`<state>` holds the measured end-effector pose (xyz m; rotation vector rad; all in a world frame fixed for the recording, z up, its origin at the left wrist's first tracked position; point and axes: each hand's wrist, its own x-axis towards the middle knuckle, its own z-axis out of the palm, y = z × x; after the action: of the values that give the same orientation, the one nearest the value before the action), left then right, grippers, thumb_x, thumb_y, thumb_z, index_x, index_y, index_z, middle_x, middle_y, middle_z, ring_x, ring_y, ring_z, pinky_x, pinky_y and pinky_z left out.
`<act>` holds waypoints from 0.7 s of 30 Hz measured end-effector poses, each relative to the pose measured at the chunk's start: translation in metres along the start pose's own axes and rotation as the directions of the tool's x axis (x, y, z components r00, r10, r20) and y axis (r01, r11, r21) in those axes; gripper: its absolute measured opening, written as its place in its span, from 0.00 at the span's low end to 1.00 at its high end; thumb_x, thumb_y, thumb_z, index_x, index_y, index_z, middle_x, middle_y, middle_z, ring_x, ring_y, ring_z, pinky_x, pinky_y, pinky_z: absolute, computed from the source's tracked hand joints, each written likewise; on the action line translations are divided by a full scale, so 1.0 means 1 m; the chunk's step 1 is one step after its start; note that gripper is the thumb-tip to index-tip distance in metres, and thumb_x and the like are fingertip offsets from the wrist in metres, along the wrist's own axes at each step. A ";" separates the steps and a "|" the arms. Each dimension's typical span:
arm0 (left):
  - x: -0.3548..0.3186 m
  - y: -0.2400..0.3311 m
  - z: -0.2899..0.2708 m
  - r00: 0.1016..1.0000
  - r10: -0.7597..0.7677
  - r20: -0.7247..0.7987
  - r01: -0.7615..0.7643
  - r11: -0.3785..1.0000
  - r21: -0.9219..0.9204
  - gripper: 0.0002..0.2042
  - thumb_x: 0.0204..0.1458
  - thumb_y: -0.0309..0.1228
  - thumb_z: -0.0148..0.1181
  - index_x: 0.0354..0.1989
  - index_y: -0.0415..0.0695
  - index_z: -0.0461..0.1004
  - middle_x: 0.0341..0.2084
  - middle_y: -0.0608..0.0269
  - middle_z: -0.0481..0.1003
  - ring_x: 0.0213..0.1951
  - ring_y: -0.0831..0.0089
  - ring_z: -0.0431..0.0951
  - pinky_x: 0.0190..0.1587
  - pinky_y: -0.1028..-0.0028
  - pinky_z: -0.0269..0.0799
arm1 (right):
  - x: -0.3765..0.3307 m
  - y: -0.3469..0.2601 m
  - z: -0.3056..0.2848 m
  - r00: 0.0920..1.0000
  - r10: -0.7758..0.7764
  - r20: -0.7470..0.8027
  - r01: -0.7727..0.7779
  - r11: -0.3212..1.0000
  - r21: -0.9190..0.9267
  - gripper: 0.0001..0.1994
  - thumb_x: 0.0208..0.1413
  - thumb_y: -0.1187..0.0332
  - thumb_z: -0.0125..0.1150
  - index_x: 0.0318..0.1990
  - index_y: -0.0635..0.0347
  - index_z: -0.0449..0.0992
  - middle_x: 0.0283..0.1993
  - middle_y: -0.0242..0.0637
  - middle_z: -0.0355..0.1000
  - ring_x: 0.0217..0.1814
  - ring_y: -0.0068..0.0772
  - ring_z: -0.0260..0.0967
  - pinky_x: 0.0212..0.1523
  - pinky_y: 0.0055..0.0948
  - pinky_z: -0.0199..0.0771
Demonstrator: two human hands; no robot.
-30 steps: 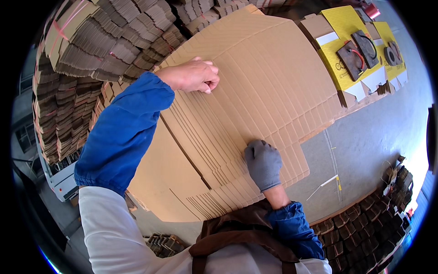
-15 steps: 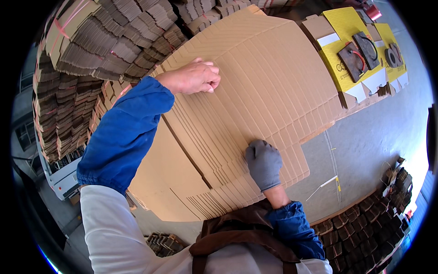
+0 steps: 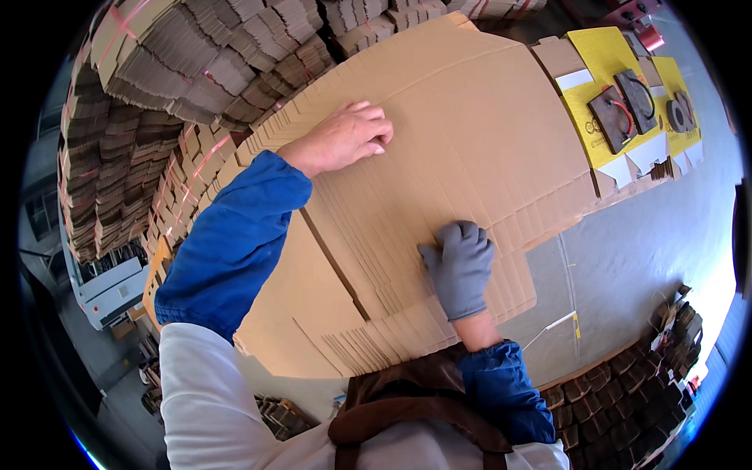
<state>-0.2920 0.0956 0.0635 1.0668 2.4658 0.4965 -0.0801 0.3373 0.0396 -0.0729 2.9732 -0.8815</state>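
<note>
Cardboard blanks (image 3: 462, 141) looked light, stiff, best held edgewise; left hand (image 3: 343, 139) curled, grip unclear; gloved right hand (image 3: 462, 270) loose, thumb parted.

Worn on the head, looking down — wide, upright fisheye (bending straight edges toward a black rim). Faces cardboard sheets (image 3: 486, 117) near below, with the grey floor (image 3: 627, 235) farther off.

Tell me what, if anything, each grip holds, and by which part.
Cannot be told: the bare left grip and gloved right grip are over cardboard sheets, with no pinched edge visible.
</note>
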 end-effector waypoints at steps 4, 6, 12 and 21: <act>-0.028 0.035 0.017 0.998 -0.026 -0.054 0.032 0.993 0.113 0.06 0.57 0.33 0.67 0.37 0.50 0.76 0.40 0.67 0.72 0.52 0.64 0.70 0.62 0.59 0.64 | 0.001 0.002 0.004 0.999 0.020 0.031 -0.020 1.000 -0.010 0.18 0.49 0.57 0.76 0.40 0.51 0.74 0.45 0.40 0.71 0.47 0.49 0.69 0.44 0.46 0.64; -0.045 0.054 0.038 0.994 0.078 -0.071 -0.072 0.994 0.083 0.07 0.55 0.34 0.69 0.38 0.51 0.77 0.40 0.67 0.72 0.53 0.65 0.71 0.63 0.59 0.63 | 0.000 0.002 0.004 0.998 0.026 0.060 -0.025 1.000 -0.011 0.18 0.48 0.57 0.76 0.40 0.51 0.74 0.45 0.40 0.71 0.48 0.49 0.68 0.44 0.47 0.64; -0.050 0.081 0.055 0.980 0.197 -0.012 -0.197 0.980 0.021 0.10 0.52 0.37 0.71 0.38 0.50 0.76 0.40 0.68 0.72 0.52 0.67 0.72 0.65 0.59 0.61 | -0.001 0.002 0.008 1.000 0.001 -0.020 -0.001 1.000 -0.025 0.17 0.49 0.56 0.75 0.39 0.49 0.74 0.44 0.40 0.71 0.46 0.49 0.69 0.43 0.46 0.64; -0.034 0.056 0.029 0.984 0.149 0.100 -0.150 0.989 0.006 0.07 0.56 0.35 0.68 0.36 0.49 0.77 0.37 0.69 0.73 0.50 0.67 0.73 0.63 0.62 0.62 | -0.045 -0.012 -0.011 0.984 0.100 0.150 -0.101 0.995 -0.006 0.09 0.61 0.56 0.66 0.38 0.49 0.79 0.31 0.38 0.78 0.32 0.46 0.79 0.32 0.43 0.77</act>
<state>-0.2225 0.1109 0.0724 1.2581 2.3165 0.4609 -0.0354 0.3359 0.0563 0.0104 2.8092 -0.8270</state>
